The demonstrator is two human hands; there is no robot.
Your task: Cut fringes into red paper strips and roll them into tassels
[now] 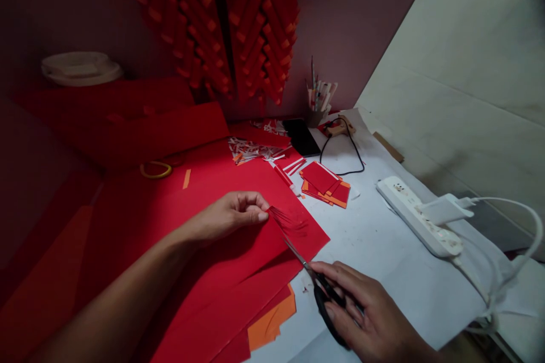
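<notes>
Between the thumb and fingers of my left hand is one end of a red paper fringe, cut into thin strands that fan out to the right. My right hand grips the black handles of a pair of scissors. The blades point up and left, their tips just below the fringe. Whether the blades touch the strands I cannot tell. Beneath both lies a large red paper sheet, and orange and red paper pieces stick out from under its lower right edge.
Small red and orange cards are stacked beyond the sheet, near paper scraps and a dark tablet-like slab. A white power strip with a plugged-in charger lies at right. A pen cup stands behind. Red paper decorations hang above.
</notes>
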